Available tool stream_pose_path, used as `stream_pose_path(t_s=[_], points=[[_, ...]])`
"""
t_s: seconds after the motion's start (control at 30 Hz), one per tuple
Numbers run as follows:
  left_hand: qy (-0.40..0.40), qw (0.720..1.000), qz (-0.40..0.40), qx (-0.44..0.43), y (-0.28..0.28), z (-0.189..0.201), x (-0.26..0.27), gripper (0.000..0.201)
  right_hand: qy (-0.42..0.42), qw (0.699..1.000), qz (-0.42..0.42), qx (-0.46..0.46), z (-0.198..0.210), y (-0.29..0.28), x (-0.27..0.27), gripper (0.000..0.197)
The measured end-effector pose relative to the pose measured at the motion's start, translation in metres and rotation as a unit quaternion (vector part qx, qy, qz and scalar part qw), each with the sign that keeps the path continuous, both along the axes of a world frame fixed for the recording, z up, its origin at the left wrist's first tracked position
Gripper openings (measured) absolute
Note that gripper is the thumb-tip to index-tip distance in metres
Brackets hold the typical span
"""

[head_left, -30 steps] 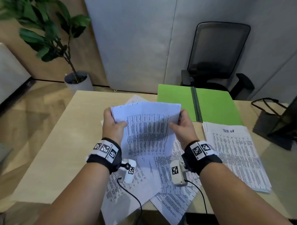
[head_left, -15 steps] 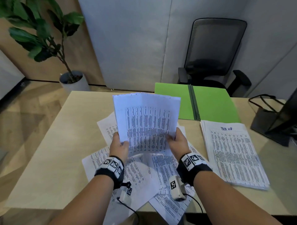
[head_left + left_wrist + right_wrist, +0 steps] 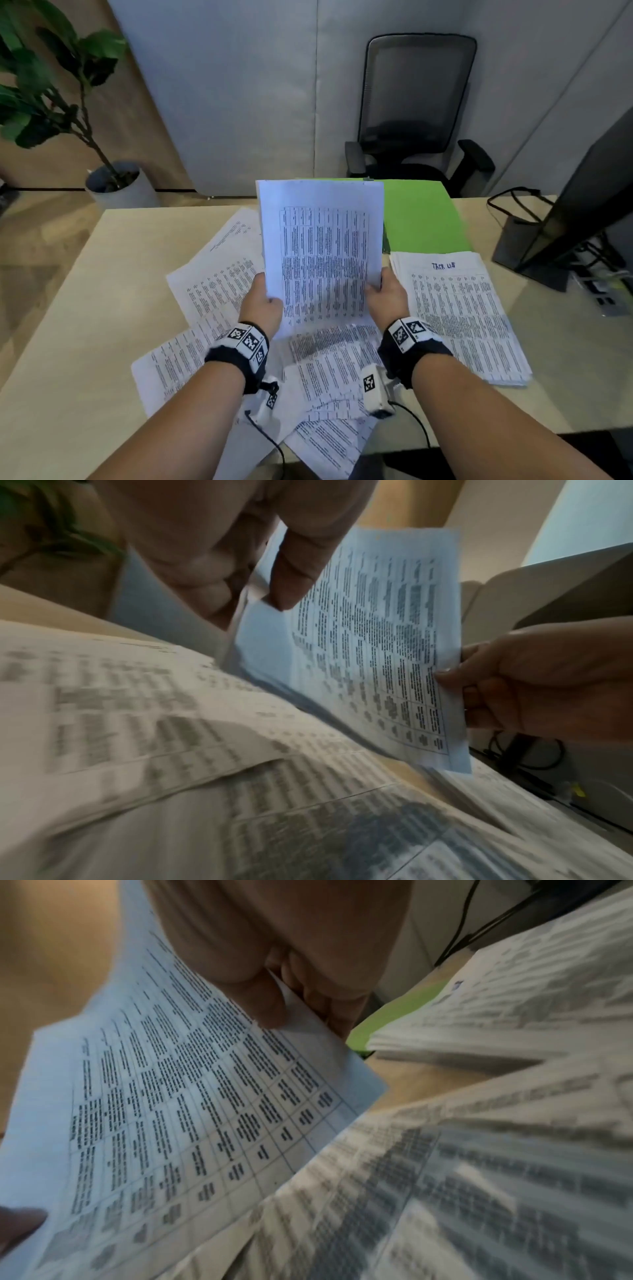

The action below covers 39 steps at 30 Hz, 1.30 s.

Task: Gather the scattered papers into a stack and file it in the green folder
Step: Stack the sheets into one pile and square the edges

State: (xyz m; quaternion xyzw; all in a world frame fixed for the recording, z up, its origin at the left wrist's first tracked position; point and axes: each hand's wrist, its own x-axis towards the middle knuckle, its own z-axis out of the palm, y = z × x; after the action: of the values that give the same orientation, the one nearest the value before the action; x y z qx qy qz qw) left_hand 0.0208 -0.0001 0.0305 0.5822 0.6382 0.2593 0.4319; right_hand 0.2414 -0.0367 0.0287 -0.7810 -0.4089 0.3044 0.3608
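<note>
- Both hands had slid down the sides of the held papers (image 3: 322,253) and stood them up taller than a second before, now covering part of the green folder (image 3: 424,219).
- The left hand (image 3: 261,305) pinched the left edge and the right hand (image 3: 385,296) pinched the right edge.
- Scattered sheets (image 3: 219,284) lay in front of the green folder, and a neat pile (image 3: 459,315) lay just in front of its right half.
- This looked like the squaring-up step; next, the bunch likely needed tapping even, then joining the neat pile.
</note>
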Motion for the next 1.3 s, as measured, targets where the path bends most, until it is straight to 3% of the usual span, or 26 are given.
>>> stream_pose_path(t_s=[0.13, 0.3, 0.43, 0.63, 0.77, 1.03, 1.17, 1.3], points=[[-0.010, 0.996, -0.077, -0.039, -0.002, 0.004, 0.060, 0.051, -0.014, 0.995, -0.095, -0.020, -0.006, -0.012, 0.061, 0.025], [0.001, 0.983, -0.160, -0.086, -0.029, -0.020, 0.134, 0.049, -0.034, 0.979, -0.190, -0.062, -0.036, -0.053, 0.130, 0.033], [0.011, 0.974, -0.196, -0.118, -0.045, -0.038, 0.178, 0.047, -0.024, 0.974, -0.204, -0.092, -0.046, -0.079, 0.175, 0.042], [0.043, 0.968, -0.203, -0.144, -0.057, -0.052, 0.215, 0.041, -0.058, 0.973, -0.182, -0.129, -0.061, -0.091, 0.219, 0.040], [0.078, 0.966, -0.208, -0.129, -0.058, -0.059, 0.223, 0.044, -0.084, 0.969, -0.174, -0.154, -0.071, -0.091, 0.228, 0.048], [0.100, 0.968, -0.212, -0.092, -0.054, -0.057, 0.223, 0.056, -0.235, 0.953, -0.119, -0.149, -0.070, -0.092, 0.215, 0.067], [0.096, 0.971, -0.204, -0.078, -0.050, -0.054, 0.208, 0.058, -0.230, 0.964, -0.089, -0.094, -0.067, -0.086, 0.190, 0.060], [0.097, 0.976, -0.184, -0.069, -0.045, -0.050, 0.175, 0.053, -0.204, 0.974, -0.028, -0.097, -0.064, -0.074, 0.155, 0.058]])
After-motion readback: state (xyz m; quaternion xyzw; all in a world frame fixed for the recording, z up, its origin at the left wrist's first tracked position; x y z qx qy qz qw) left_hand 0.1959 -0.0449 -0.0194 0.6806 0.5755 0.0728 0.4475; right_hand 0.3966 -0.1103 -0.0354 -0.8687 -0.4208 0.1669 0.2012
